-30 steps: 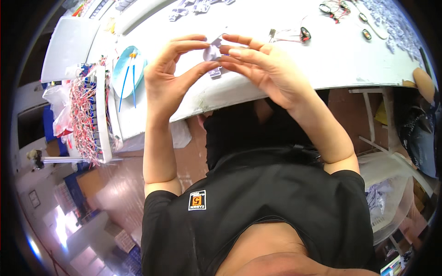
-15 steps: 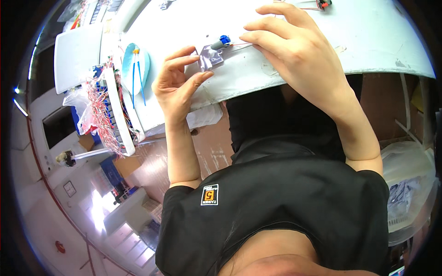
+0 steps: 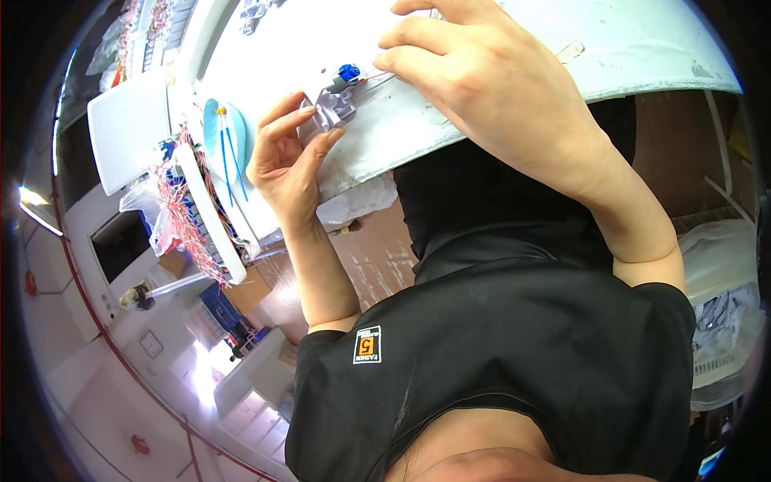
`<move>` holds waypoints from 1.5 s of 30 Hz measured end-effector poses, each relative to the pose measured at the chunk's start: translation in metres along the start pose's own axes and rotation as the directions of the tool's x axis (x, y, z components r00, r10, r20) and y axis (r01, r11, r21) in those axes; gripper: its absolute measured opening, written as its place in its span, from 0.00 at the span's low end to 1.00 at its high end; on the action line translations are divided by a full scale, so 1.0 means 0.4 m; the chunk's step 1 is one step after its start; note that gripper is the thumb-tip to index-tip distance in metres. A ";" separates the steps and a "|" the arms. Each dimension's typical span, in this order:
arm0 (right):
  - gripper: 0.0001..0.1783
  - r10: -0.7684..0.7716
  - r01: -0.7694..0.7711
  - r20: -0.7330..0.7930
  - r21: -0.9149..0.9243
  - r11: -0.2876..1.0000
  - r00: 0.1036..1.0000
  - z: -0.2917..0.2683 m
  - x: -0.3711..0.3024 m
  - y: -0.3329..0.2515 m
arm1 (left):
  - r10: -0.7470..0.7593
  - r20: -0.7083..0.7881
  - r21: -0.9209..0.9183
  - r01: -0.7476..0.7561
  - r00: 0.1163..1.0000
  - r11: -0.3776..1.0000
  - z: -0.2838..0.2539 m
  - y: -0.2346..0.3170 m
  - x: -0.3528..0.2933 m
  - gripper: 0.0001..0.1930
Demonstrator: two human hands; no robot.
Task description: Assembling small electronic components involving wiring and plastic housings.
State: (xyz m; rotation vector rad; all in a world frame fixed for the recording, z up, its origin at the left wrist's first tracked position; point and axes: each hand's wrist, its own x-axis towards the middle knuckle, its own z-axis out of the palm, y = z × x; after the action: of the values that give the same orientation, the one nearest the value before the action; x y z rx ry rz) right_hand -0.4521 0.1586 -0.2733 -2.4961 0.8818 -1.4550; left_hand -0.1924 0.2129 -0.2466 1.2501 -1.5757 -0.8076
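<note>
At the far left, a white tray was seen lying flat on the bench, and just beside it a bundle of red and white wires was spread along a long white rack. Next to that, a pale blue dish with thin blue wires in it was set on the white table. Near the table's front edge, the left hand was raised with its fingers curled, and a small grey plastic connector part was pinched between thumb and fingertips in a narrow grip. A blue round piece was seen touching the top of that part, with a thin red wire led from it to the right. The right hand was held over the table, fingers bent close together at the wire's end; whether the wire was actually gripped could not be told. At the far right, a white basket of grey parts was placed below the table.
</note>
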 end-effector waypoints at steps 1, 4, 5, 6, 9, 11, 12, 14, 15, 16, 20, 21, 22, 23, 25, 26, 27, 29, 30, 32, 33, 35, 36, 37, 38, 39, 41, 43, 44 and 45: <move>0.08 0.000 0.000 0.001 0.004 1.000 1.000 0.002 -0.001 0.002 | 0.016 0.003 0.020 -0.016 1.000 1.000 0.001 0.000 0.000 0.22; 0.08 0.036 -0.037 0.026 0.055 0.998 0.999 -0.023 0.006 -0.012 | 0.033 0.000 0.064 -0.033 0.999 0.997 0.003 0.002 0.001 0.21; 0.08 0.034 -0.035 0.025 0.055 0.998 0.999 -0.023 0.007 -0.014 | 0.034 -0.005 0.087 -0.033 0.999 0.996 0.003 0.004 0.001 0.21; 0.08 0.061 -0.064 0.035 0.085 0.994 0.998 -0.024 0.008 -0.014 | 0.037 -0.006 0.085 -0.036 0.999 0.996 0.004 0.006 0.002 0.21; 0.09 0.077 -0.082 0.045 0.113 0.990 0.996 -0.021 0.007 -0.011 | 0.017 0.010 0.101 -0.017 1.000 0.995 0.009 0.019 0.008 0.20; 0.09 0.065 -0.070 0.043 0.113 0.991 0.997 -0.014 0.005 -0.007 | 0.053 0.048 0.129 -0.059 0.997 0.990 0.010 0.026 0.013 0.19; 0.09 0.051 -0.054 0.042 0.087 0.995 0.998 -0.010 0.002 -0.005 | 0.058 0.044 0.125 -0.063 0.997 0.990 0.011 0.030 0.014 0.19; 0.10 0.031 -0.033 0.043 0.057 0.998 0.999 -0.018 0.006 -0.003 | 0.051 0.142 0.255 -0.086 0.989 0.963 0.010 0.039 0.020 0.18; 0.10 0.048 -0.053 0.069 0.080 0.995 0.996 -0.031 0.012 -0.012 | 0.047 0.157 0.287 -0.092 0.986 0.954 0.005 0.044 0.023 0.17; 0.10 0.064 -0.074 0.095 0.103 0.992 0.993 -0.037 0.017 -0.017 | 0.051 0.152 0.286 -0.093 0.987 0.954 0.003 0.049 0.027 0.17; 0.11 0.034 -0.043 0.132 0.073 0.996 0.991 -0.033 0.020 -0.020 | 0.025 0.193 0.427 -0.107 0.981 0.898 0.004 0.090 0.048 0.16; 0.12 0.108 -0.114 0.129 0.039 0.993 0.986 -0.036 0.023 -0.034 | 0.007 0.225 0.500 -0.122 0.974 0.857 0.007 0.103 0.053 0.15; 0.16 0.182 -0.184 0.124 0.005 0.983 0.975 -0.036 0.027 -0.043 | 0.011 0.219 0.496 -0.121 0.976 0.860 0.012 0.113 0.056 0.15; 0.16 0.177 -0.178 0.128 0.000 0.984 0.976 -0.033 0.032 -0.042 | -0.014 0.224 0.521 -0.108 0.974 0.847 0.019 0.121 0.057 0.15; 0.15 0.105 -0.108 0.061 0.054 0.993 0.993 -0.022 0.046 -0.039 | -0.034 0.226 0.544 -0.097 0.973 0.833 0.025 0.123 0.055 0.14; 0.15 0.101 -0.104 0.064 0.050 0.993 0.993 -0.013 0.053 -0.040 | 0.020 0.242 0.576 -0.161 0.970 0.801 0.026 0.118 0.051 0.15; 0.14 0.053 -0.055 0.080 0.029 0.998 0.995 0.003 0.063 -0.048 | 0.071 0.265 0.607 -0.224 0.962 0.763 0.022 0.114 0.046 0.15; 0.13 0.002 0.000 0.111 -0.023 1.000 0.994 0.035 0.063 -0.052 | 0.090 0.246 0.582 -0.222 0.965 0.783 0.017 0.095 0.033 0.15; 0.13 0.000 0.003 0.116 -0.025 1.000 0.993 0.038 0.065 -0.046 | 0.107 0.220 0.559 -0.215 0.970 0.801 0.017 0.087 0.027 0.15; 0.12 0.011 -0.051 0.283 0.136 0.989 0.959 0.034 0.061 -0.041 | 0.129 0.206 0.544 -0.223 0.970 0.809 0.021 0.079 0.025 0.15; 0.12 0.002 -0.042 0.289 0.134 0.990 0.957 0.026 0.065 -0.046 | 0.154 0.193 0.535 -0.236 0.969 0.811 0.026 0.084 0.028 0.16; 0.15 -0.017 0.059 0.208 -0.196 0.979 0.978 0.013 0.065 -0.066 | 0.176 0.193 0.566 -0.256 0.965 0.784 0.037 0.083 0.015 0.17; 0.15 -0.036 0.079 0.203 -0.208 0.975 0.979 0.009 0.067 -0.060 | 0.207 0.204 0.598 -0.289 0.957 0.748 0.045 0.084 0.019 0.17; 0.15 -0.053 0.109 0.223 -0.251 0.962 0.973 0.015 0.068 -0.063 | 0.203 0.188 0.600 -0.276 0.961 0.751 0.041 0.082 0.008 0.17; 0.15 -0.067 0.139 0.242 -0.294 0.946 0.968 0.017 0.073 -0.065 | 0.194 0.164 0.592 -0.254 0.967 0.765 0.038 0.085 0.002 0.16; 0.14 -0.079 0.149 0.256 -0.268 0.952 0.963 0.019 0.079 -0.060 | 0.146 0.143 0.545 -0.201 0.979 0.814 0.036 0.083 0.007 0.16; 0.13 -0.099 0.154 0.254 -0.208 0.966 0.962 0.021 0.094 -0.036 | 0.109 0.118 0.494 -0.154 0.987 0.856 0.023 0.073 0.005 0.15; 0.14 -0.092 0.112 0.249 -0.069 0.991 0.964 0.022 0.105 -0.027 | 0.015 0.123 0.251 -0.046 0.992 0.967 0.007 0.044 0.029 0.15; 0.14 -0.108 0.133 0.247 -0.085 0.987 0.963 0.024 0.118 -0.018 | 0.040 0.113 0.243 -0.067 0.993 0.968 0.001 0.041 0.048 0.15; 0.14 -0.104 0.130 0.269 -0.083 0.988 0.958 0.033 0.127 -0.011 | -0.054 0.107 0.204 0.031 0.993 0.978 -0.005 0.043 0.056 0.16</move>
State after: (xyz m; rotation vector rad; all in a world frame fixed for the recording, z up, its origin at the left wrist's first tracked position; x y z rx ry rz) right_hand -0.4207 0.1324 -0.2400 -2.7741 0.7867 -1.0934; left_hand -0.1974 0.1962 -0.2244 1.4087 -1.7616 -0.7701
